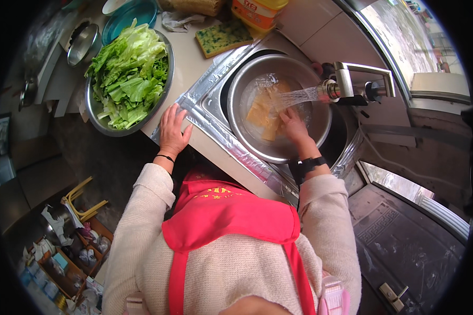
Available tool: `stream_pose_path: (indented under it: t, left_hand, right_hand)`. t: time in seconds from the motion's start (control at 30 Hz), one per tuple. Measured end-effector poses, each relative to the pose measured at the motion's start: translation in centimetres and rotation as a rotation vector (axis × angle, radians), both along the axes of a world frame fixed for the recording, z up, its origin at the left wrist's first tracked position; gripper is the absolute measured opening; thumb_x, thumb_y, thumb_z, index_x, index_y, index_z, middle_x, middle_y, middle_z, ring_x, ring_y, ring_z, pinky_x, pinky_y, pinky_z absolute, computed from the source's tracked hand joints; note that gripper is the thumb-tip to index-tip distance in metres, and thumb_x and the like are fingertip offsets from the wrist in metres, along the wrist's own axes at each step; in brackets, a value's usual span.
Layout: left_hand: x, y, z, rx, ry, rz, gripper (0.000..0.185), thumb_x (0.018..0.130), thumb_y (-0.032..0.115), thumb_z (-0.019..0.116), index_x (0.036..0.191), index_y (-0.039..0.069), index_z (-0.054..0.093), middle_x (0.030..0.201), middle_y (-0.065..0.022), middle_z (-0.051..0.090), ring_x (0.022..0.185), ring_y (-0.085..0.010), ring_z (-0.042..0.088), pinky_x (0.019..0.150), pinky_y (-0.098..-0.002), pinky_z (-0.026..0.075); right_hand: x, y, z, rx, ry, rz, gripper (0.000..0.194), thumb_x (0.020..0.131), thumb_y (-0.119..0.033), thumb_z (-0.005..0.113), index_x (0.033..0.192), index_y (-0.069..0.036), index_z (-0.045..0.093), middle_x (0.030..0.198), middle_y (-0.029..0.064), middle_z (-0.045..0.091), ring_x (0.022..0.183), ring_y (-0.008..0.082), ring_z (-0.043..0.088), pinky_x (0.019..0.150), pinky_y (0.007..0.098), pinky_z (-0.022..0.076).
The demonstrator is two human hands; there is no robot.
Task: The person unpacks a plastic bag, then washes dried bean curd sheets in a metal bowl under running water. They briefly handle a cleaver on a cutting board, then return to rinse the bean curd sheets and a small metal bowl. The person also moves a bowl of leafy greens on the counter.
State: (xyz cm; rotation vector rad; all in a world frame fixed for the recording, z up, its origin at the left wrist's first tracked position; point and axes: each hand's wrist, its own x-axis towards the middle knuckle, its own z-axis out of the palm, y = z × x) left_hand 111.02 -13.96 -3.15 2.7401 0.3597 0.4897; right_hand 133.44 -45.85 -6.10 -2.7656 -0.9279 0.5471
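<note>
My left hand (172, 129) rests palm down on the edge of the counter, fingers slightly spread and holding nothing. My right hand (294, 125) reaches into a round stainless steel basin (242, 136) set in the sink. Its fingertips are in the water beside flat tan pieces of food (260, 112), perhaps tofu skin; whether they grip a piece is hidden. From the faucet (341, 84) a spray of water (299, 95) falls onto these pieces. Left of my left hand, a metal bowl (170, 75) is heaped with green leafy lettuce (132, 84).
Foil-like tape (216, 130) lines the sink's border. Behind it lie a green and yellow sponge (224, 38) and a yellow-orange jug (256, 13). A teal basin (112, 29) and a small metal bowl (82, 45) stand at the far left. A dark door (406, 236) is at the right.
</note>
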Motion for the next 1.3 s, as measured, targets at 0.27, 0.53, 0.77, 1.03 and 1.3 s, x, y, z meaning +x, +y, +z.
stream_pose_path:
  t: [0.27, 0.53, 0.77, 1.03, 1.3]
  left_hand:
    - [-0.1, 0.1, -0.2, -0.005, -0.012, -0.007, 0.044, 0.07, 0.018, 0.063, 0.11, 0.007, 0.048, 0.124, -0.017, 0.041, 0.115, -0.0357, 0.037, 0.097, -0.0433, 0.03]
    - [-0.1, 0.1, -0.3, 0.004, -0.004, 0.0, 0.045, 0.07, 0.018, 0.062, 0.111, 0.007, 0.048, 0.124, -0.017, 0.042, 0.115, -0.036, 0.037, 0.096, -0.0432, 0.03]
    - [-0.2, 0.1, -0.7, 0.002, -0.023, -0.011, 0.044, 0.07, 0.019, 0.063, 0.11, 0.007, 0.049, 0.123, -0.0172, 0.042, 0.115, -0.0358, 0.037, 0.096, -0.0432, 0.03]
    - [2.8, -2.1, 2.3, -0.117, -0.197, -0.001, 0.031, 0.07, 0.012, 0.062, 0.101, 0.006, 0.056, 0.117, -0.0155, 0.048, 0.109, -0.0342, 0.043, 0.094, -0.0428, 0.032]
    - [23.0, -14.7, 4.6, -1.72, 0.267, -0.04, 0.034, 0.089, 0.025, 0.045, 0.114, 0.002, 0.049, 0.107, -0.0134, 0.056, 0.101, -0.0214, 0.053, 0.086, -0.031, 0.041]
  right_hand:
    - [-2.3, 3.4, 0.4, -0.052, -0.086, 0.244, 0.049, 0.073, -0.016, 0.051, 0.121, -0.009, 0.044, 0.134, 0.0137, 0.033, 0.123, 0.0307, 0.032, 0.097, 0.0453, 0.0297]
    - [-3.3, 4.6, 0.8, -0.147, -0.069, 0.356, 0.041, 0.079, -0.015, 0.044, 0.119, -0.006, 0.046, 0.134, 0.015, 0.033, 0.124, 0.0283, 0.032, 0.098, 0.0464, 0.0293]
    - [-4.9, 2.9, 0.9, -0.112, 0.057, 0.292, 0.033, 0.081, -0.019, 0.047, 0.111, -0.011, 0.056, 0.126, 0.0169, 0.042, 0.113, 0.0303, 0.043, 0.093, 0.0429, 0.0348]
    - [0.2, 0.9, 4.1, 0.881, 0.802, -0.827, 0.02, 0.086, -0.009, 0.046, 0.102, 0.001, 0.053, 0.085, 0.01, 0.061, 0.082, 0.0215, 0.061, 0.065, 0.0296, 0.0489]
    - [2.3, 4.8, 6.8, 1.574, 1.477, -0.922, 0.029, 0.09, -0.025, 0.042, 0.109, -0.003, 0.047, 0.098, 0.0092, 0.055, 0.092, 0.0229, 0.055, 0.079, 0.0372, 0.0438]
